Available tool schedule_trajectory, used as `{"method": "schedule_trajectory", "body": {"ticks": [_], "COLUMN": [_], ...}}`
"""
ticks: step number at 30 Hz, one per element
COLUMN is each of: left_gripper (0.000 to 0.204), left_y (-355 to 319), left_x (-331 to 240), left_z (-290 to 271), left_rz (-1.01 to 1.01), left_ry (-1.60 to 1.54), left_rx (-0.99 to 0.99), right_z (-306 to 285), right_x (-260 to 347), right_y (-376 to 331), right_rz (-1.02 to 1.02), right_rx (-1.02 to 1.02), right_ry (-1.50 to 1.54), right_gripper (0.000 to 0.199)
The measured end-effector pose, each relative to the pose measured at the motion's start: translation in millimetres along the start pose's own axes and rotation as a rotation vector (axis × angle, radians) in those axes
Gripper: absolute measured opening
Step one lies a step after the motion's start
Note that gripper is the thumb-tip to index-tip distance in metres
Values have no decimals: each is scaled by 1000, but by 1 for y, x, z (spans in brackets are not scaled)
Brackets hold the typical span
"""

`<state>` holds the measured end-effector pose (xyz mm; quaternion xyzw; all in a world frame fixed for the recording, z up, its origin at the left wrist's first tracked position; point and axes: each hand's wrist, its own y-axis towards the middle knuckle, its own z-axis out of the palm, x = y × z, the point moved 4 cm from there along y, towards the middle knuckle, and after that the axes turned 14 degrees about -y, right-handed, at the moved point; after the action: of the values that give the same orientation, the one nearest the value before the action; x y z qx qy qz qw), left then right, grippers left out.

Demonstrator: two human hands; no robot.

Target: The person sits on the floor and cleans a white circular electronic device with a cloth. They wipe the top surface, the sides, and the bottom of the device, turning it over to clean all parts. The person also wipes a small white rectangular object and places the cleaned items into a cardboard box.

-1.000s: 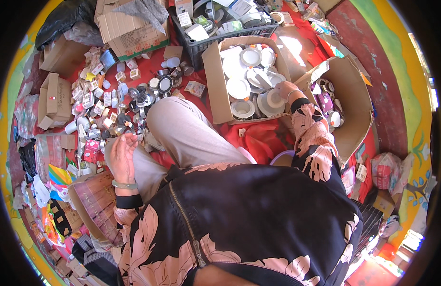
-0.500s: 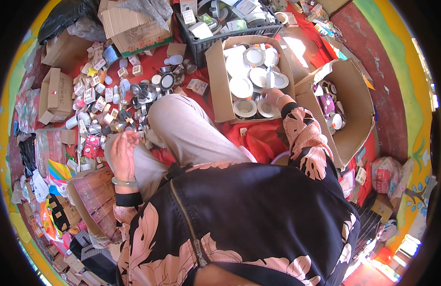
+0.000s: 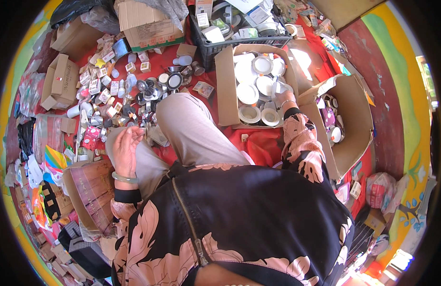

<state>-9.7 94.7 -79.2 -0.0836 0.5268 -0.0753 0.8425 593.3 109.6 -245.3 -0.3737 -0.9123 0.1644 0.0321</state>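
My right hand (image 3: pixel 285 97) is inside an open cardboard box (image 3: pixel 225 88) ahead of me, right of the middle. Its fingers are closed on a pale white ceiling light (image 3: pixel 279 87), seen partly edge-on and washed out by sunlight. Round white ceiling lights (image 3: pixel 248 94) with broad rims fill the box around it. My left hand (image 3: pixel 126 150), a pale bangle at its wrist, is raised over my left thigh. Its fingers are loosely bent and apart, and I see nothing held in them. Just beyond lies a pile of small lamps and little boxes (image 3: pixel 118 107).
A second open carton (image 3: pixel 354 128) with mixed lamps stands to the right. Behind the lights is a black plastic crate (image 3: pixel 208 50) full of packages. A large carton (image 3: pixel 151 28) and a smaller one (image 3: pixel 60 83) stand at the left, on red cloth.
My right hand has moved slightly forward and right within the box, and the light in its fingers has tilted. My left hand has barely moved. The whole view has shifted a little.
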Motion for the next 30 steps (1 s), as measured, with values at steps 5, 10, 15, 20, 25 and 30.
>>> {"method": "schedule_trajectory", "body": {"ticks": [5, 10, 15, 20, 25, 30], "left_gripper": [24, 24, 25, 25, 25, 25], "left_y": [-3, -7, 3, 0, -9, -13], "left_x": [0, 3, 6, 4, -1, -27], "left_z": [-3, -5, 3, 2, -1, -10], "left_rz": [-4, 15, -12, -7, 35, 142], "left_ry": [-2, 19, 39, 43, 40, -137], "left_rx": [-8, -40, -7, -7, -33, -53], "right_z": [35, 12, 51, 48, 46, 29], "right_x": [-1, 18, 16, 27, 27, 24], "right_y": [24, -2, 16, -4, 0, 4], "right_rz": [-206, -606, -752, -899, -562, -441], "right_rx": [47, 302, 230, 185, 171, 77], "right_ry": [-49, 43, -721, -850, -603, -450], "right_gripper": [42, 31, 32, 28, 24, 34]}}
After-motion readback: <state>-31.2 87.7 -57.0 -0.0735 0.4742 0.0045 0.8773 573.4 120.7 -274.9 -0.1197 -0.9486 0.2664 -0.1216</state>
